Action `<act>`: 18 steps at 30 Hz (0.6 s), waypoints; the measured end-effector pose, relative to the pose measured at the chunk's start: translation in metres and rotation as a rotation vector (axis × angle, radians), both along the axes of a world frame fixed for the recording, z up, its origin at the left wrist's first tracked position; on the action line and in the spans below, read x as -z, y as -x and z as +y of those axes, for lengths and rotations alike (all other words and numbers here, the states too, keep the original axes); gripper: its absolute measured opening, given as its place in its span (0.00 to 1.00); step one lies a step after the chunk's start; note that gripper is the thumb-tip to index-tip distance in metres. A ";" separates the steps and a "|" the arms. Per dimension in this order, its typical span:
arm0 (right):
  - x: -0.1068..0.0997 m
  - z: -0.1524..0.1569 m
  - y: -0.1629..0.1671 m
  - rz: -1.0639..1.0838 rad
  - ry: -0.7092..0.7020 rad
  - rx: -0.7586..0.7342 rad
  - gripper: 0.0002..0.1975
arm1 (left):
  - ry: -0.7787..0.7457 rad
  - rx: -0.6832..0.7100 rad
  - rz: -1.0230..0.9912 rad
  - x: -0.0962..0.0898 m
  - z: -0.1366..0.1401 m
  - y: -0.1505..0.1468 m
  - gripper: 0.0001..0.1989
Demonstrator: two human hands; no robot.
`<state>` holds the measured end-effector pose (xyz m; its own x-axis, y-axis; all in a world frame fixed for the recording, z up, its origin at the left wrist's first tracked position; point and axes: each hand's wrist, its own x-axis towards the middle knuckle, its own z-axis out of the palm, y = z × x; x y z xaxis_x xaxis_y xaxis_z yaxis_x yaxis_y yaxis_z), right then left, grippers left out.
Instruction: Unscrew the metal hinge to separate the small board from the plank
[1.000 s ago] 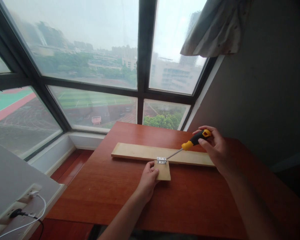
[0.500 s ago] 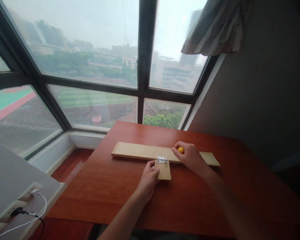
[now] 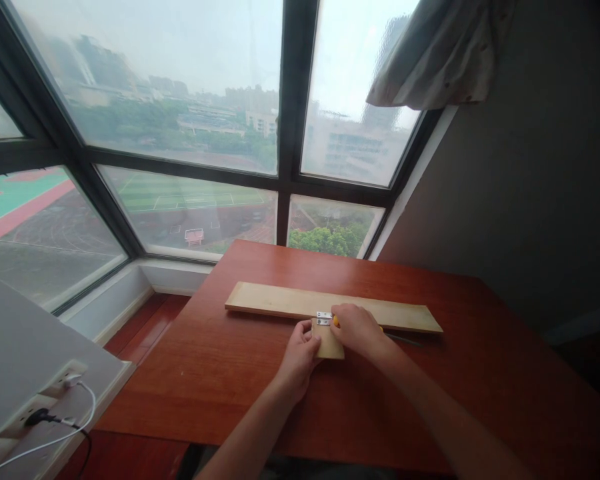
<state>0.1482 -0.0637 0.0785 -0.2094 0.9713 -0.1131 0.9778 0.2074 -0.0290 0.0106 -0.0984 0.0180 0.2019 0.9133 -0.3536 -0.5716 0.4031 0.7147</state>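
While the L hand (image 3: pixel 299 351) pinches the small wood piece (image 3: pixel 331 347) at its left edge, thumb on top, the R hand (image 3: pixel 357 329) is curled tight round a screwdriver (image 3: pixel 336 321), a yellow bit showing by the fingertips, thin metal shaft sticking out on the wrist side. Both closed, i.e. L clamped on the small wood piece, R clamped on the handle.

The long board (image 3: pixel 280 298) lies flat across the desk (image 3: pixel 205 373), at a slight angle. Small wood piece is on the near side of the long board, approx. mid-length. Metal hinge (image 3: pixel 324 316) is at the piece's far end, right by the long board's near edge; can't tell if it touches the board. R hand covers the hinge's right end & part of the piece; fingertip contact w/ hinge hidden. Shaft runs just in front of the long board's right half, pointing away from the hinge.

Beyond the long board: dark window frame (image 3: pixel 290 183), w/ trees (image 3: pixel 330 241) & sports field (image 3: pixel 190 199) outside. Curtain (image 3: pixel 433 67) hangs above & right of the board, next to a grey wall (image 3: pixel 520 180). Well left of the board, nearer the viewer: wall sockets (image 3: pixel 60 385) w/ white cable (image 3: pixel 95 401) & black plug (image 3: pixel 39 417).
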 end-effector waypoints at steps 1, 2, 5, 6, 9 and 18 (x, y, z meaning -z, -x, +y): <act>-0.001 0.001 -0.001 0.003 0.004 -0.011 0.09 | 0.000 0.000 -0.005 0.000 0.000 0.000 0.21; -0.001 0.001 -0.001 0.007 0.009 -0.021 0.08 | -0.001 0.001 -0.009 0.000 0.000 0.000 0.22; -0.004 0.002 -0.002 0.019 0.024 -0.046 0.07 | -0.003 0.004 -0.015 0.000 0.000 0.000 0.22; -0.005 0.002 -0.002 0.023 0.029 -0.053 0.07 | -0.004 0.005 -0.016 0.000 0.000 0.000 0.22; -0.007 0.002 -0.001 0.034 0.036 -0.069 0.07 | -0.008 0.006 -0.017 0.000 -0.001 0.000 0.22; -0.008 0.000 0.003 0.024 0.005 -0.090 0.09 | -0.002 0.008 -0.005 -0.003 -0.001 0.000 0.22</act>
